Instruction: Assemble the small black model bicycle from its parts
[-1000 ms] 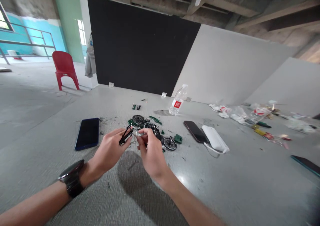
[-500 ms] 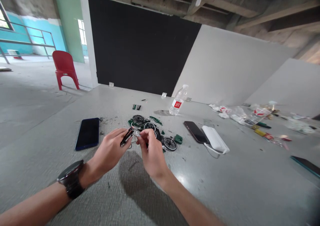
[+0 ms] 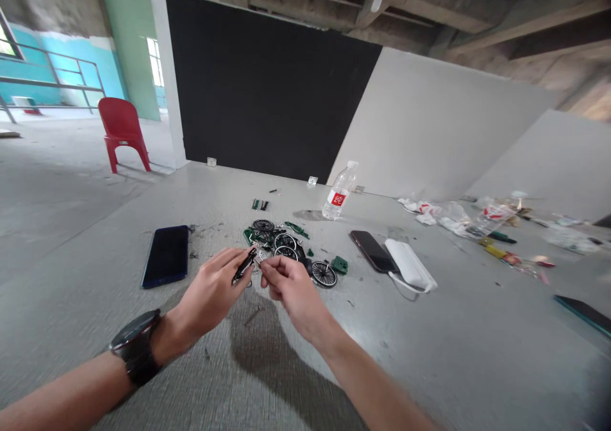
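Observation:
My left hand (image 3: 217,284), a dark watch on its wrist, is closed around a slim black model part (image 3: 244,265) held above the table. Close beside it, my right hand (image 3: 291,291) pinches a small, thin, silvery piece (image 3: 260,258) between thumb and fingers, near the black part's end. Its exact kind is too small to make out. Just beyond both hands lies a pile of model bicycle parts: black spoked wheels (image 3: 324,274), green pieces (image 3: 296,229) and a green block (image 3: 340,265). My fingers cover some of the pile.
A dark phone (image 3: 165,256) lies left of my hands. On the right are another phone (image 3: 372,251) and a white pouch (image 3: 409,264). A water bottle (image 3: 340,190) stands behind the parts. Crumpled plastic and wrappers (image 3: 458,218) lie at far right. A black panel (image 3: 272,87) rises behind.
My right hand has turned, its fingers now curled closer together around the silvery piece. The left hand still holds the black part, almost unmoved.

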